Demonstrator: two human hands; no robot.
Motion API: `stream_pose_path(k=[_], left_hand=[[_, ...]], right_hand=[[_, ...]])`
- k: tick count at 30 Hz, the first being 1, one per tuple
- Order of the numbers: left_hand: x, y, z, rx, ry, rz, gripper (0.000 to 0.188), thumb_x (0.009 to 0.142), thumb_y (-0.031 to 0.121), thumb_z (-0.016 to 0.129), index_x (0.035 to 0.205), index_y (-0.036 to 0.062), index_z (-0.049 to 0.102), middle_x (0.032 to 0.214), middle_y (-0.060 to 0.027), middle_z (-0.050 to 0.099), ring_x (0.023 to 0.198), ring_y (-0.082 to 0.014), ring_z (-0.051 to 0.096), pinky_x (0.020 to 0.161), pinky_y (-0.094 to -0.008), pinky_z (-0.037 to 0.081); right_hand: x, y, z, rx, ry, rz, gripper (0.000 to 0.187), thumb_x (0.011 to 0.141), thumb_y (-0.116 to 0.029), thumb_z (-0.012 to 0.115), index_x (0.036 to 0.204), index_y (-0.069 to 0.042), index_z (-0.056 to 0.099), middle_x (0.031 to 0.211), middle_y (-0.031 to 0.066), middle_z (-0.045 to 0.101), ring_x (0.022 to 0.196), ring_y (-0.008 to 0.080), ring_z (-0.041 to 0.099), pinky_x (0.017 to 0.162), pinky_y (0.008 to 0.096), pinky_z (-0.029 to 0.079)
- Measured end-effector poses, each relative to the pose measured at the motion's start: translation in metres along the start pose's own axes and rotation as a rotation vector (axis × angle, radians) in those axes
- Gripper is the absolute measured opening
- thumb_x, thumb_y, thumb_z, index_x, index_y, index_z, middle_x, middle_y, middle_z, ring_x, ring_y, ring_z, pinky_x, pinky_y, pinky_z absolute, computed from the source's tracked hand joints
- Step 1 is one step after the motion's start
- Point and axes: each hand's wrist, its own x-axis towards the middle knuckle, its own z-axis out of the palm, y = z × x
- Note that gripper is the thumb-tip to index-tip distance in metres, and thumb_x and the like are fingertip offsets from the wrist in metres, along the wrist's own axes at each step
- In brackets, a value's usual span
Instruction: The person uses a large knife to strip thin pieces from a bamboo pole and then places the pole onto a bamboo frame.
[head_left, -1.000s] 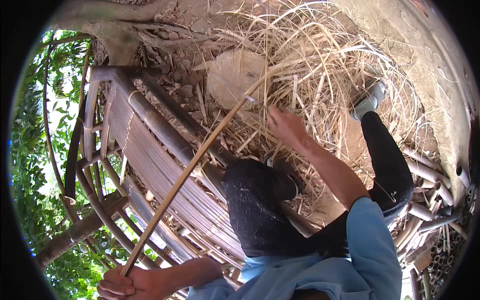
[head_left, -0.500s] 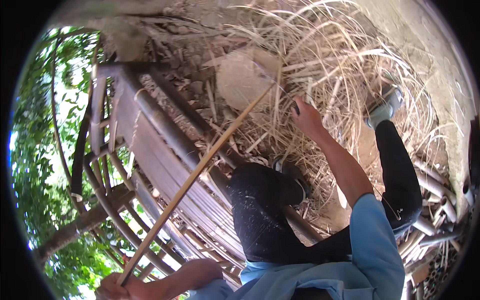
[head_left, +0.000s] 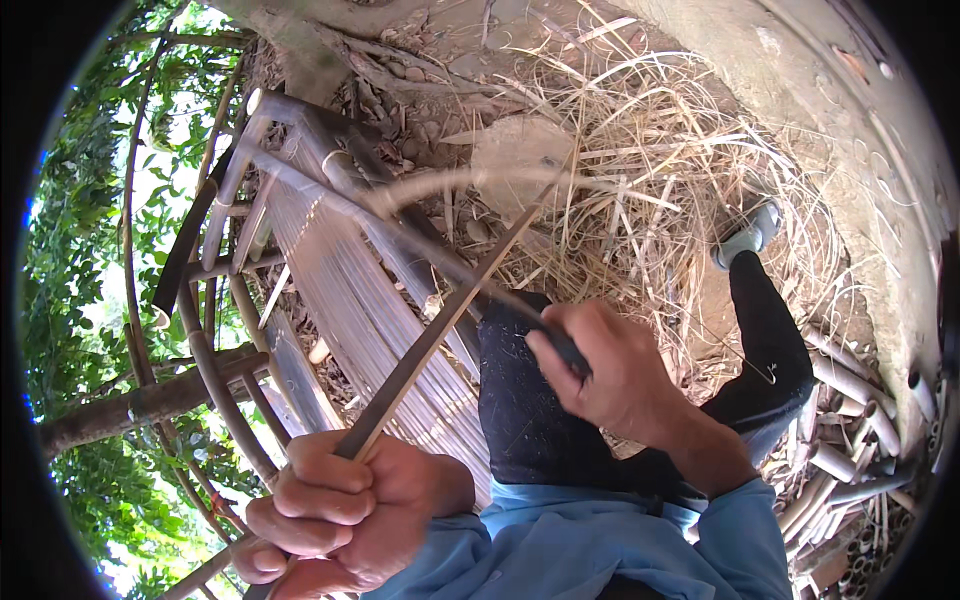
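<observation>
Right hand (head_left: pixel 622 378) nearer, strip (head_left: pixel 418 364) in left hand (head_left: pixel 345 510)

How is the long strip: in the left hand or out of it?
In. The left hand is curled around the long strip, which comes out above the fist and slants toward the picture's upper right.

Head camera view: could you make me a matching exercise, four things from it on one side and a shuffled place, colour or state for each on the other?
Things:
1. Long strip
2. Dark handle
3. Shirt
4. Pale shavings

Descriptions:
A. Light blue
B. Scattered on the ground
C. Gripped in the left hand
D. Gripped in the right hand

Pairs: 1-C, 2-D, 3-A, 4-B
</observation>
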Motion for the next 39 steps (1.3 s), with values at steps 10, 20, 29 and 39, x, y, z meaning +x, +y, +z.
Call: stream_pose_path(k=[10, 20, 29, 39], left_hand=[[-0.011, 0.012, -0.019, 0.066, -0.021, 0.024, 0.037, 0.107, 0.043, 0.050, 0.102, 0.0072, 0.052, 0.068, 0.0024, 0.036, 0.050, -0.0104, 0.032, 0.049, -0.0275, 0.029], [-0.006, 0.011, -0.019, 0.014, 0.081, 0.017, 0.037, 0.103, 0.042, 0.059, 0.086, 0.0113, 0.048, 0.064, 0.0038, 0.035, 0.049, -0.0095, 0.029, 0.047, -0.0267, 0.023], [-0.002, -0.007, -0.017, 0.059, 0.079, 0.230, 0.032, 0.109, 0.041, 0.044, 0.089, 0.0172, 0.051, 0.064, 0.0075, 0.032, 0.048, -0.0064, 0.027, 0.043, -0.0238, 0.026], [0.006, -0.011, -0.025, -0.047, 0.005, 0.135, 0.030, 0.110, 0.035, 0.046, 0.087, 0.0163, 0.051, 0.063, 0.0075, 0.029, 0.047, -0.0053, 0.025, 0.043, -0.0235, 0.021]], right_hand=[[-0.023, -0.011, 0.016, -0.056, -0.148, -0.081, 0.011, 0.097, -0.014, 0.063, 0.095, -0.006, 0.056, 0.073, 0.0140, 0.058, 0.058, 0.0275, 0.066, 0.042, 0.0386, 0.052], [-0.017, 0.065, 0.045, -0.132, -0.142, 0.044, 0.010, 0.101, -0.017, 0.060, 0.101, -0.009, 0.054, 0.068, 0.0106, 0.055, 0.051, 0.0214, 0.059, 0.039, 0.0368, 0.049], [-0.006, 0.112, 0.063, -0.153, -0.179, -0.032, 0.016, 0.102, -0.021, 0.061, 0.098, -0.008, 0.053, 0.069, 0.0084, 0.055, 0.050, 0.0161, 0.052, 0.037, 0.0309, 0.042], [0.003, 0.140, 0.070, -0.118, -0.152, -0.063, 0.019, 0.101, -0.019, 0.063, 0.094, -0.007, 0.050, 0.070, 0.0075, 0.054, 0.052, 0.0167, 0.050, 0.042, 0.0311, 0.042]])
